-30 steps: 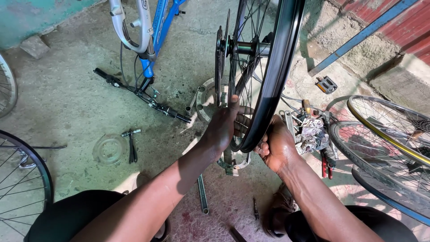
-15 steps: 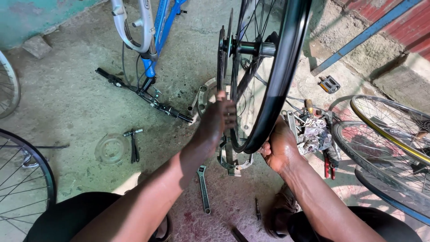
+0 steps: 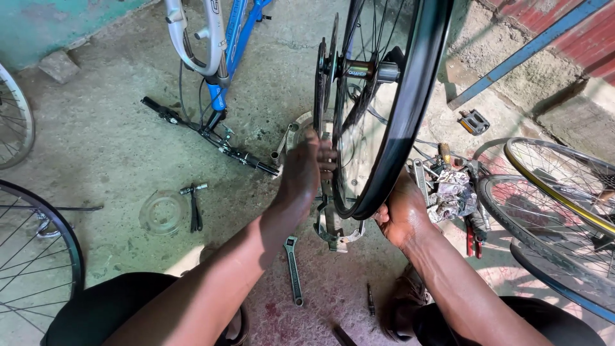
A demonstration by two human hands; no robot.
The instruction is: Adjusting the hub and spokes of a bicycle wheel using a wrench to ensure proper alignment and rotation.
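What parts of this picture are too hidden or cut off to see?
Head view:
- Top of the black wheel: cut off by the upper edge.
- Right hand fingers: hidden behind the rim.
- Left hand fingertips: blurred, among the spokes.
- Blue bicycle frame: cut off at the top.

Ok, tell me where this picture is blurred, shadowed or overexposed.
Head view: the left hand at the wheel is smeared by motion blur; the right hand on the rim is sharper. Hard sunlight washes out the concrete floor at upper right, where the rim and spokes cast shadows. The wrench lies in even shade, crisp. The edges bend slightly, as from a wide lens.
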